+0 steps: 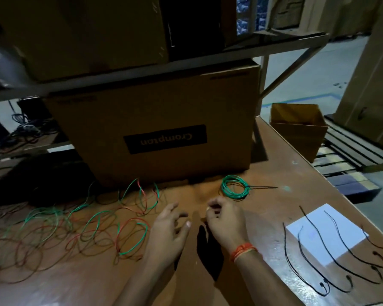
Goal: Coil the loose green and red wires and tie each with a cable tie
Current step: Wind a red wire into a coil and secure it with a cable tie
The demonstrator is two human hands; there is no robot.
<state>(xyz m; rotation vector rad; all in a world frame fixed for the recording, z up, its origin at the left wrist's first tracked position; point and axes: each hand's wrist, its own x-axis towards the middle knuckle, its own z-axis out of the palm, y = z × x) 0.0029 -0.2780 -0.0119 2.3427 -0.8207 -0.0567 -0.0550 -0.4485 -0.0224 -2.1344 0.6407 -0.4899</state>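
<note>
A neat green wire coil (234, 187) lies on the brown table (274, 217) with a black cable tie (263, 187) around it, tail pointing right. Loose green and red wires (75, 226) sprawl in tangled loops over the left half of the table. Several black cable ties (332, 246) lie across and beside a white box (325, 233) at the right. My left hand (170, 230) hovers over the middle of the table, fingers spread, holding nothing. My right hand (226, 219) is just below the coil, fingers curled in with nothing visible in them.
A large cardboard box (164, 129) with a dark label stands at the back of the table under a metal shelf (186, 62) loaded with more boxes. An open small cardboard box (299, 129) sits beyond the right table edge. Dark cables lie at far left.
</note>
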